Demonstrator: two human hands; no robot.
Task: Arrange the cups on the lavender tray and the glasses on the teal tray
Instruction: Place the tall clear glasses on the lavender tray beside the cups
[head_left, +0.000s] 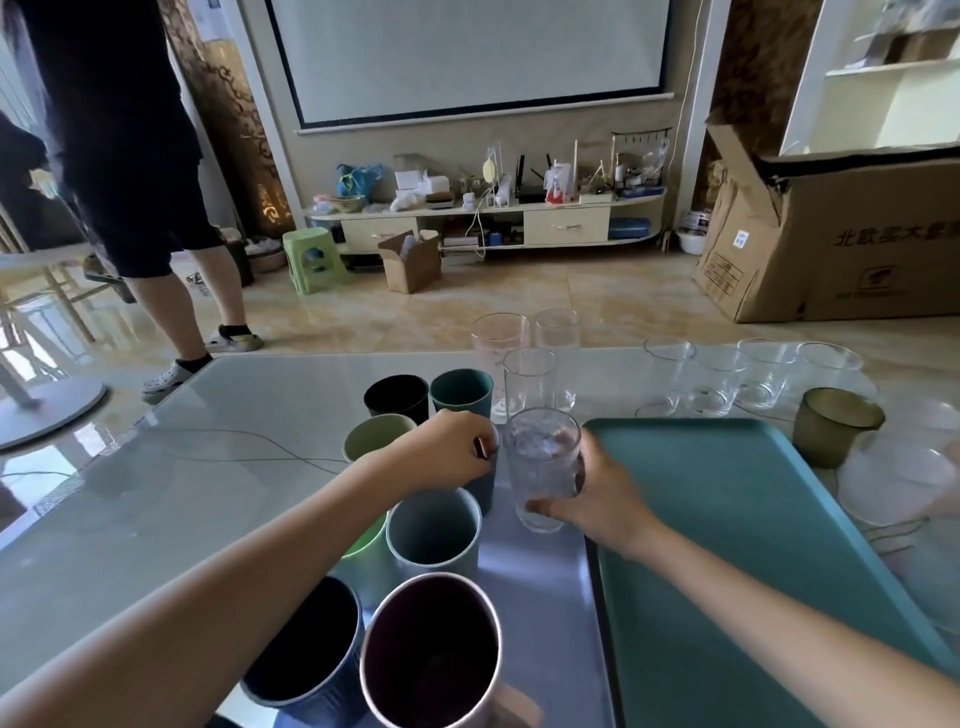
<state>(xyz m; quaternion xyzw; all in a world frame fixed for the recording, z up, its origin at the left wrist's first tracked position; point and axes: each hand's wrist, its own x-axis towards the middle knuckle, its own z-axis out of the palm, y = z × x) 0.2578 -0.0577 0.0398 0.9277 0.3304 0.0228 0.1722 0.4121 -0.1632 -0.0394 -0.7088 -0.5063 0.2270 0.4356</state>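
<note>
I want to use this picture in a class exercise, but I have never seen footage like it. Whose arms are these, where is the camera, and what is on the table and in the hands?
There is no machine here. One wide-angle camera worn on a person's head looks forward and down, so the two bare arms are the wearer's own. The right hand grips a clear glass, upright over the lavender tray. The left hand rests on top of a cup that it mostly hides. Coloured cups, such as the grey-blue cup, stand on the lavender tray. Beside it lies the teal tray, with nothing on it yet. More glasses wait on the table behind. Another person stands at far left.
</note>
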